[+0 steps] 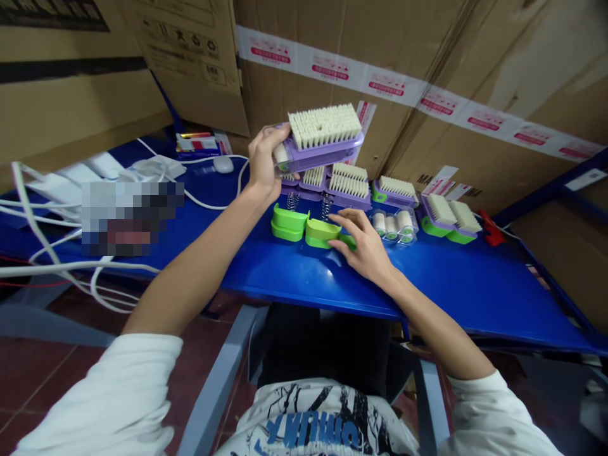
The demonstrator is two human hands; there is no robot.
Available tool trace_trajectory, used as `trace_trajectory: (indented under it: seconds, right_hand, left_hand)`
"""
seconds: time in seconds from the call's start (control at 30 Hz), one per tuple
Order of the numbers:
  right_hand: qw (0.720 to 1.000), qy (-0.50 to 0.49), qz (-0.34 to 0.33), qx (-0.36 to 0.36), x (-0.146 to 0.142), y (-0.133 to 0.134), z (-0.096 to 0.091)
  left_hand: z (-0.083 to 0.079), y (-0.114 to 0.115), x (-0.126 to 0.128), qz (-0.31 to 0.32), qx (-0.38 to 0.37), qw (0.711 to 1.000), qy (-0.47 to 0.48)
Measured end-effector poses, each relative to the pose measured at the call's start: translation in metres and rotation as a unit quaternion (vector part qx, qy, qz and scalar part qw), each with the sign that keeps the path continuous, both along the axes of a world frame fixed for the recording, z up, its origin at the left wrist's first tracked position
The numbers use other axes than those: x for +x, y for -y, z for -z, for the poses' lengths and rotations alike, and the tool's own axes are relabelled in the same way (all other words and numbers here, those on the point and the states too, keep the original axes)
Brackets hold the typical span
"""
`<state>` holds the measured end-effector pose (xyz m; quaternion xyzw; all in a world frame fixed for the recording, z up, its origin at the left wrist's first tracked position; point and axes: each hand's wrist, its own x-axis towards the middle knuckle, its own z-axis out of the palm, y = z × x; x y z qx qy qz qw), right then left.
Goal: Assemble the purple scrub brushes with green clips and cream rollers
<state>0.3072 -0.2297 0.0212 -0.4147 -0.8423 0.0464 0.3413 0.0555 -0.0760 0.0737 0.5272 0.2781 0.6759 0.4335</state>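
Note:
My left hand (266, 158) is closed on the left end of a purple scrub brush (325, 136), raised above the table with its pale bristles up. My right hand (363, 244) is low over the table, thumb and fingers apart at the right end of a green plastic cover (323, 233). Whether the fingertips touch it I cannot tell. Another green cover (289, 223) stands just left of it. Behind these two covers are metal coil springs (326, 206). A further green piece (349, 241) shows partly beneath my right hand.
Several purple brushes (349, 183) lie bristles up behind the springs. To the right are clear-cased white rollers (392, 223), brushes with green parts (449, 215) and a red object (493, 229). White cables (47, 244) crowd the left. Cardboard boxes (304, 82) wall the back.

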Motion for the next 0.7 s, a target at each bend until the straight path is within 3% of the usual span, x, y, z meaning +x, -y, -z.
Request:
trace_trajectory:
  seconds: [0.17,0.3,0.4,0.5,0.63,0.7]
  right_hand:
    - [0.985,-0.103,0.056,0.124,0.024,-0.017,-0.041]
    - [0.986,-0.128,-0.028,0.101,0.051,-0.042,-0.071]
    - [0.982,-0.136,-0.084,0.1,0.064,-0.047,-0.066]
    - [0.973,-0.163,-0.068,0.147,0.075,-0.043,-0.053]
    - [0.954,-0.206,-0.029,0.215,0.114,-0.046,-0.065]
    - [0.915,-0.29,-0.018,0.28,0.152,-0.058,-0.082]
  left_hand:
    - [-0.004,0.017,0.009,0.061,-0.024,0.998,0.022]
    - [-0.009,0.046,0.027,0.129,-0.027,0.991,0.018]
    - [-0.008,0.074,0.045,0.185,-0.039,0.982,-0.006]
    - [-0.003,0.089,0.056,0.222,-0.052,0.973,-0.046]
    - [-0.004,0.078,0.044,0.171,-0.03,0.983,-0.067]
    - [-0.009,0.07,0.035,0.136,0.016,0.989,-0.049]
